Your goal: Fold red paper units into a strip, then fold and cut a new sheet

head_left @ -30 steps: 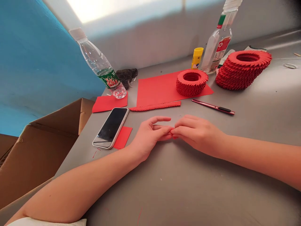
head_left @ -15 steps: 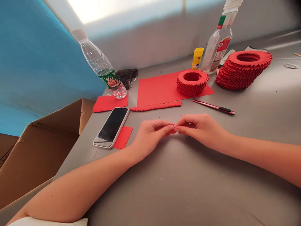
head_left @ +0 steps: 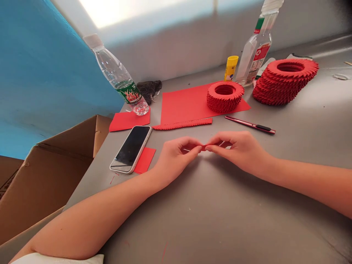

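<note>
Small red paper piece (head_left: 203,147) pinched between both hands.
Left hand (head_left: 176,157), right hand (head_left: 239,152): fingertips closed on it, held over grey worktop (head_left: 220,220).

A blue painted wall (head_left: 41,73) runs along the left side and meets a pale grey wall (head_left: 170,55) behind the desk (head_left: 220,227), which is grey with a dull sheen. A bright patch of light (head_left: 143,13) sits high up. An open brown cardboard box (head_left: 46,183) stands just beside the desk's left edge, flaps up.
</note>
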{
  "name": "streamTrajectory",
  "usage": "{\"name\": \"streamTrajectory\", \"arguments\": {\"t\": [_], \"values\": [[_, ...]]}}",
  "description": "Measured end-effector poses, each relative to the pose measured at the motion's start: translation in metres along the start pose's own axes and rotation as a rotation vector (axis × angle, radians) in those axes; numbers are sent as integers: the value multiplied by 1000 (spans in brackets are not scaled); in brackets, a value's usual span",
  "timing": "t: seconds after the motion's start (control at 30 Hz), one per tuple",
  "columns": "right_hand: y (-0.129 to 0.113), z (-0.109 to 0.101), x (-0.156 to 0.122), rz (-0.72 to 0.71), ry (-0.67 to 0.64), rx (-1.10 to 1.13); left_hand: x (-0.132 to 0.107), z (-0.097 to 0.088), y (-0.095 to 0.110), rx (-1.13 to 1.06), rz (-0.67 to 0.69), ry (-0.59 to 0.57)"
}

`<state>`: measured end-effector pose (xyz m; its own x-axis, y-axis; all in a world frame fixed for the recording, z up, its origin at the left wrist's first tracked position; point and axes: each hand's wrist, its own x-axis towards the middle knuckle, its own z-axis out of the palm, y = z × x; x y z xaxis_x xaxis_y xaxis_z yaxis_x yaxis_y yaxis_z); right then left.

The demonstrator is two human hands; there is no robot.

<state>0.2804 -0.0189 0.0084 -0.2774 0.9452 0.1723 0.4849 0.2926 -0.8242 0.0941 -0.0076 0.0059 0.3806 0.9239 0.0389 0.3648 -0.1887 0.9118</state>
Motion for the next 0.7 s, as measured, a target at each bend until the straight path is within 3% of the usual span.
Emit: {"name": "streamTrajectory", "arguments": {"t": [0.13, 0.27, 0.5, 0.6, 0.7], "values": [[-2, 5, -1, 42, 16, 88, -2, 1, 2, -45, 2, 56], [-1, 7, -2, 45, 27, 97, -2, 3, 1, -125, -46, 13], [1, 10, -3, -98, -13, 57, -3, 6, 2, -233, -150, -47], [6, 11, -4, -187, 14, -88, -4, 7, 5, -307, -204, -65], [12, 11, -3, -370, 33, -289, -3, 7, 5, -403, -273, -73]]}}
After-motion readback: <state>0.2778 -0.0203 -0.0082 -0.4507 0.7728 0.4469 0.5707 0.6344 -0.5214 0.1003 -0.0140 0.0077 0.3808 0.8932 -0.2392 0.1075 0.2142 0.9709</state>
